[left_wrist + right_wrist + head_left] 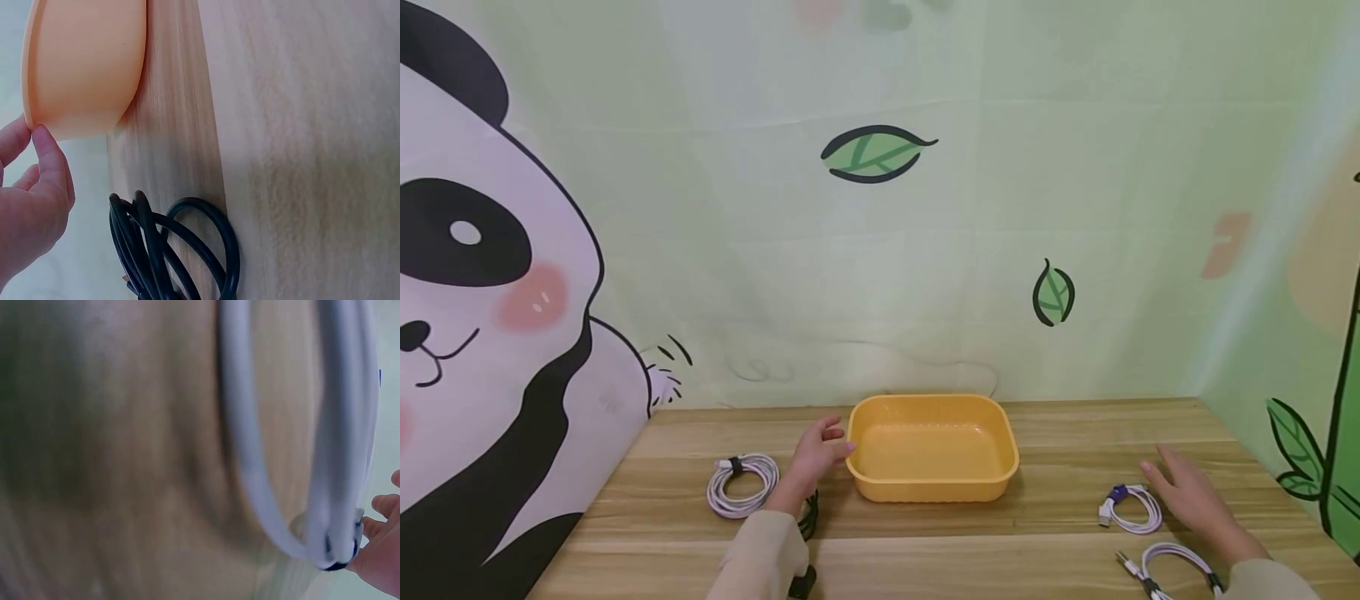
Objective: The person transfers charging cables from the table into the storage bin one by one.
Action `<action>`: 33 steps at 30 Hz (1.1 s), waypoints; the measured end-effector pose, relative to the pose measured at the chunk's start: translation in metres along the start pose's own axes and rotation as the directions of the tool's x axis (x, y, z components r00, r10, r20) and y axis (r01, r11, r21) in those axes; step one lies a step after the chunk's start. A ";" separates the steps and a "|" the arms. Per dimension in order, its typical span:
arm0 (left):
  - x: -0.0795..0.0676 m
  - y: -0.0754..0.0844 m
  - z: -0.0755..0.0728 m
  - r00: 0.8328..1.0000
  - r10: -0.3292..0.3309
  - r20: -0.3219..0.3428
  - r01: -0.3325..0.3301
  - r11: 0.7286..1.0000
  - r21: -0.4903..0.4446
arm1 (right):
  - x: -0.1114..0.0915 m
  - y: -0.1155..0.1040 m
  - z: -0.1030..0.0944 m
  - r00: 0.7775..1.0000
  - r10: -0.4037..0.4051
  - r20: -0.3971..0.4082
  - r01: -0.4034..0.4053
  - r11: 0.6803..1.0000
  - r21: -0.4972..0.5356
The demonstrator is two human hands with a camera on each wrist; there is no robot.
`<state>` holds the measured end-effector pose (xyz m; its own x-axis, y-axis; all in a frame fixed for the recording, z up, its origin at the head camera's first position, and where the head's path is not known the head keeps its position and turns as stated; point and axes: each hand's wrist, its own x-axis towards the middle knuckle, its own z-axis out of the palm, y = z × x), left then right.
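Note:
A yellow plastic basin (934,492) stands at the back middle of the wooden table. My left hand (817,457) is at its left end, with thumb and fingertips against the rim and the fingers loosely bent. Below that hand, partly behind the sleeve, lies a coiled black cable (169,231). My right hand (1197,493) hovers with loose, spread fingers just right of a small coiled white cable (1138,521) with a purple tie, holding nothing. Nearer the front edge, beside the right sleeve, lies another white cable (1180,550) with black ties.
A larger coiled grey-white cable (741,500) with a black tie lies left of the left forearm. A black object (802,582) shows partly beside the left sleeve. A printed cloth backdrop (880,275) with a panda and leaves rises behind the table (1052,492).

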<state>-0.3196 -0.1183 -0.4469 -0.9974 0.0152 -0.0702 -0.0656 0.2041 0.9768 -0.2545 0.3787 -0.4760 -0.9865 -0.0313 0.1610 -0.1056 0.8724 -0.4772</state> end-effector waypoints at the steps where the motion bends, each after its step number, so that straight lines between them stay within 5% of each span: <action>1: 0.000 0.000 0.000 1.000 -0.002 0.002 0.002 1.000 -0.002 | 0.000 0.000 0.000 1.000 -0.003 0.000 0.003 1.000 -0.002; 33: 0.012 -0.006 -0.001 0.994 -0.083 0.068 0.088 0.994 -0.071 | -0.003 -0.008 -0.005 0.999 0.017 0.045 -0.017 1.000 0.013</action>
<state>-0.3308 -0.1200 -0.4535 -0.9842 0.0648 -0.1648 -0.1551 0.1344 0.9787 -0.2505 0.3739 -0.4685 -0.9928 -0.0388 0.1135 -0.0900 0.8663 -0.4913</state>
